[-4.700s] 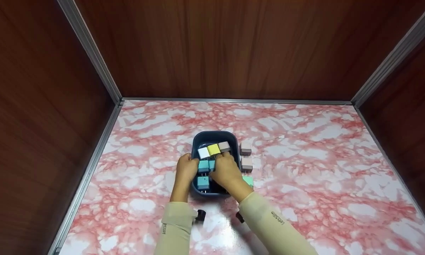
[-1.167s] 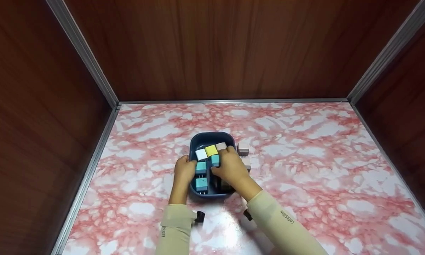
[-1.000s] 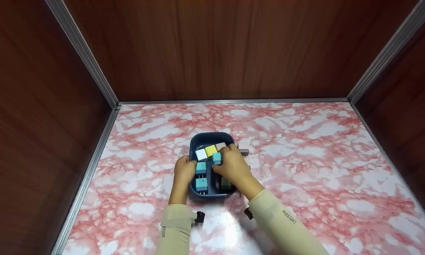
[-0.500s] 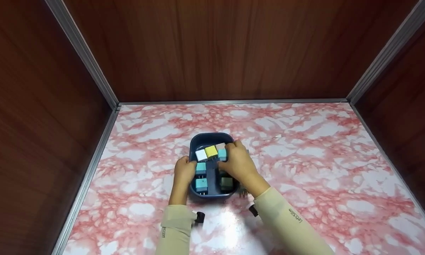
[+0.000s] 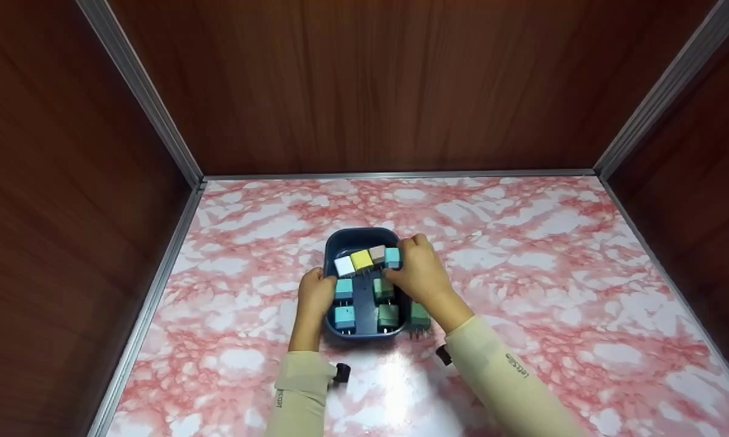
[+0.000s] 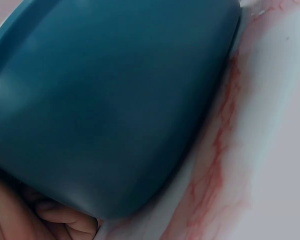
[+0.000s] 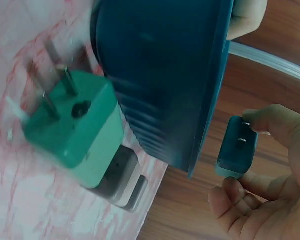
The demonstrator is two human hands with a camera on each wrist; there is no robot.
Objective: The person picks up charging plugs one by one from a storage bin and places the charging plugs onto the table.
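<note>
A dark blue bin [image 5: 364,335] stands on the table. My left hand [image 5: 315,294] grips its left rim; the left wrist view mostly shows the bin's outer wall [image 6: 115,110]. My right hand [image 5: 426,273] pinches a small teal charger plug [image 5: 392,257] over the bin's right side. In the right wrist view, thumb and fingers hold this teal plug [image 7: 238,145] with its prongs showing. Inside the bin lie a white plug [image 5: 343,266], a yellow plug [image 5: 361,260], a beige plug [image 5: 377,254], two blue plugs [image 5: 344,315] at left and two green plugs [image 5: 388,315] at right.
Outside the bin's right wall sits a green plug [image 5: 419,314]. Beyond it in the right wrist view are two greyish-pink plugs [image 7: 124,175], hidden by my hand in the head view. Wooden panels [image 5: 364,91] enclose the marbled table [image 5: 522,255].
My right hand has lifted the teal plug from the bin's middle and carried it right toward the rim. The green plugs beneath have come into sight. My left hand keeps its grip.
</note>
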